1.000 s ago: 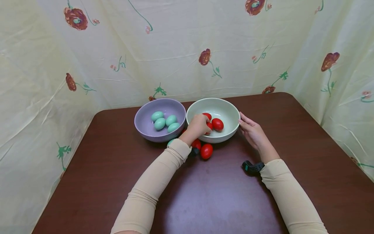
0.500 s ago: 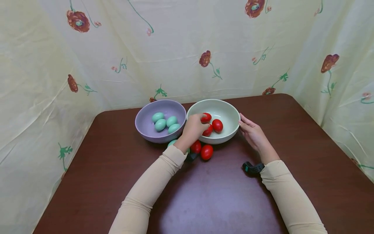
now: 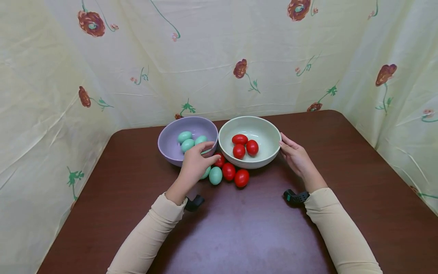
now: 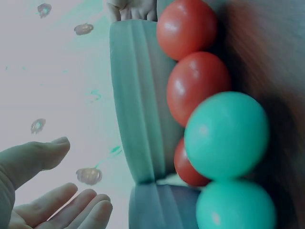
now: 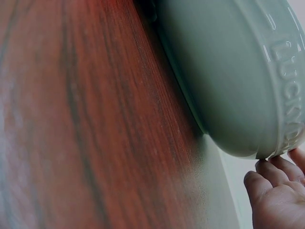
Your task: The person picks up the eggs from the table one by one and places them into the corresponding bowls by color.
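Observation:
My left hand hovers over the front right rim of the purple bowl, thumb and fingers apart with nothing between them. Several mint-green eggs lie in that bowl, partly behind the hand. Touching the right side of the pale green bowl are the fingertips of my right hand; in the right wrist view they rest on its outer wall. Three red eggs sit inside it. In front of the bowls are three more red eggs and two mint-green eggs, one partly hidden by my left hand.
Both bowls stand side by side near the far edge of the dark brown table. A flowered cloth hangs behind and around the table. Each wrist wears a black band.
My left hand has let go of a red egg in the pale green bowl and moved left, out over the purple bowl's rim. My right hand stays at the pale green bowl.

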Motion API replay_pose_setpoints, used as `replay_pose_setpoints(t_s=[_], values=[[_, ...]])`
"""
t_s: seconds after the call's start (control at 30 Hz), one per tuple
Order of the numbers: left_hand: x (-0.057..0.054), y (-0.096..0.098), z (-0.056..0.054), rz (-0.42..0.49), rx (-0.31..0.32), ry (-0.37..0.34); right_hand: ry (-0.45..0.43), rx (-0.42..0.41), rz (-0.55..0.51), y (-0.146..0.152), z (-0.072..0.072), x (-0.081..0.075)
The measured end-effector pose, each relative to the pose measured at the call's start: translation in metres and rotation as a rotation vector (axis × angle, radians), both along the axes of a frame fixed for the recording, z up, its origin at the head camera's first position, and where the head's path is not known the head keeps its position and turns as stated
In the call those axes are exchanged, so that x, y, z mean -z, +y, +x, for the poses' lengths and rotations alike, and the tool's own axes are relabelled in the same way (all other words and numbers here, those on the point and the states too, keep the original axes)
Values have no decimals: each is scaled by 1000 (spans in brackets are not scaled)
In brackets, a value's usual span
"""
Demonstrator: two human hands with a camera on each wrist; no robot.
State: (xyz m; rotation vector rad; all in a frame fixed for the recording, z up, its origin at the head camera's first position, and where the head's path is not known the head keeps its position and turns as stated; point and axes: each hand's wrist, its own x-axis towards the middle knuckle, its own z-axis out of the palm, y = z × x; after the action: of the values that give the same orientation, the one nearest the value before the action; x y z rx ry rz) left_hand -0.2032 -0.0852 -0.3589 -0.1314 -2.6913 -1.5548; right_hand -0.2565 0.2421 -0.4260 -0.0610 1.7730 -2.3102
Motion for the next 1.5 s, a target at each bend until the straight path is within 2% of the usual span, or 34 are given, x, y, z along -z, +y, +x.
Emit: replay_pose_setpoints(t_s=[0.1, 0.27, 0.43, 0.53, 0.67, 0.9, 1.13, 1.5], values=[[1, -13, 9, 9, -18, -16, 4, -2, 6, 0, 1, 0], [5, -30, 17, 15, -43, -26, 15, -1, 8, -1, 0, 1], [11, -38, 22, -7, -63, -50, 10, 2, 2, -2, -1, 2], [14, -39, 26, 8, -79, -24, 7, 1, 1, -2, -1, 2], [16, -39, 33, 35, -86, 2, 0, -1, 0, -2, -1, 2], [24, -35, 39, 66, -46, -37, -7, 3, 2, -1, 0, 2], [34, -26, 42, 43, -50, -46, -22, 3, 20, 0, 2, 1], [48, -17, 40, -3, -25, -39, -7, 4, 8, 0, 0, 1]])
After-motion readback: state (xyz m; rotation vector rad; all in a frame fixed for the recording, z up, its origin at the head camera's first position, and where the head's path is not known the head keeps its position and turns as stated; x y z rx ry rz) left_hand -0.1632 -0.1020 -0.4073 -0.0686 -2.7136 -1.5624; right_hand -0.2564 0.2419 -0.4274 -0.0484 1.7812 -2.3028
